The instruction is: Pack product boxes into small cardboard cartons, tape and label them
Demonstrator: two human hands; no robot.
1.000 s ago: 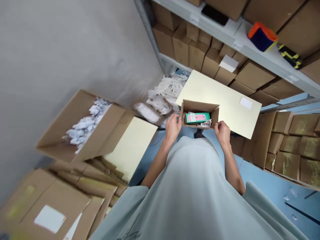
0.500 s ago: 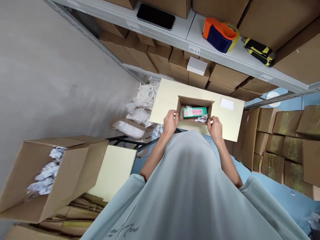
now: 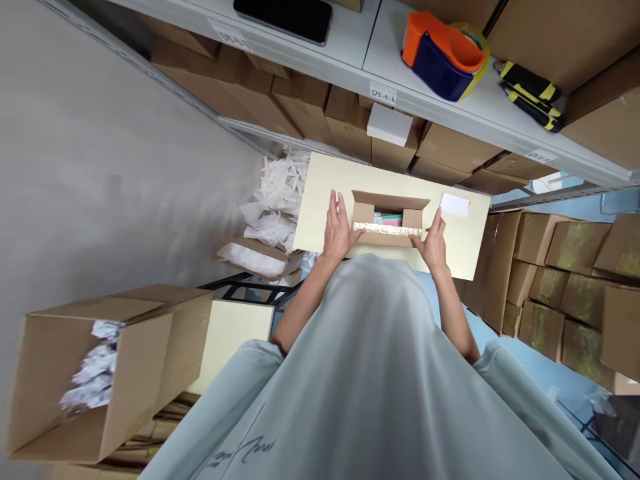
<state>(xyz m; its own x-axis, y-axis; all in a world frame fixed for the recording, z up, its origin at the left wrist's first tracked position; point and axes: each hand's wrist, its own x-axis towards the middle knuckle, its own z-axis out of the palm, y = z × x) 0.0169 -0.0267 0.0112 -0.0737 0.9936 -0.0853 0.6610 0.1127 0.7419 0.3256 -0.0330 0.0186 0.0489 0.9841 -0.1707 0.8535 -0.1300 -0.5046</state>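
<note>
A small corrugated cardboard box (image 3: 389,223) sits on a pale, smooth worktop (image 3: 325,190), just below the shelf (image 3: 450,107). The left hand (image 3: 336,230) lies flat against its left side; the right hand (image 3: 434,241) presses its right side, fingers spread, gripping nothing, steadying it as the near flap folds in. A green-and-pink carton (image 3: 390,219) peeks out inside.
</note>
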